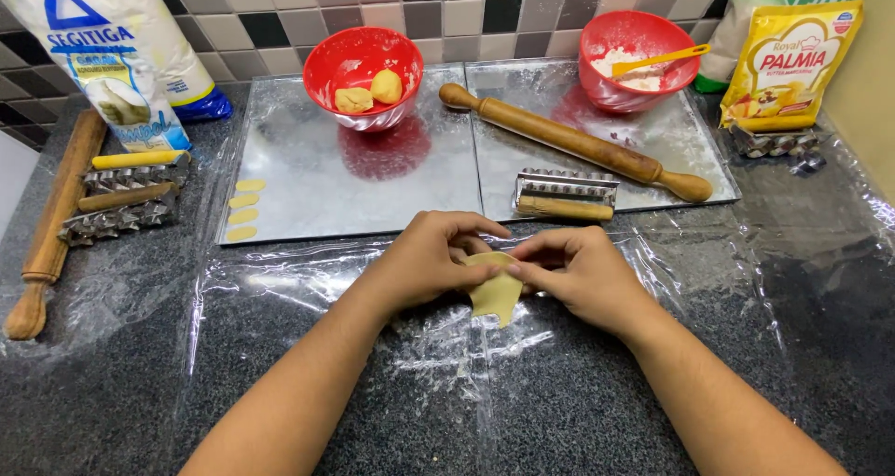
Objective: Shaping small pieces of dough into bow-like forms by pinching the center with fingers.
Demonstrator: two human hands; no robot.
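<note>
Over plastic sheet [280, 289], dough piece [497, 294] upright

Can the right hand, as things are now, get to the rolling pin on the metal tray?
Probably yes, once it lets go: the right hand is pinching the dough piece together with the left hand. The rolling pin lies uncovered just beyond it.

checkered tile wall [280, 10], dark speckled countertop [93, 383]

Both forearms reach forward, the left hand [431, 257] and right hand [580, 273] meeting, fingers curled and pinched together.
</note>
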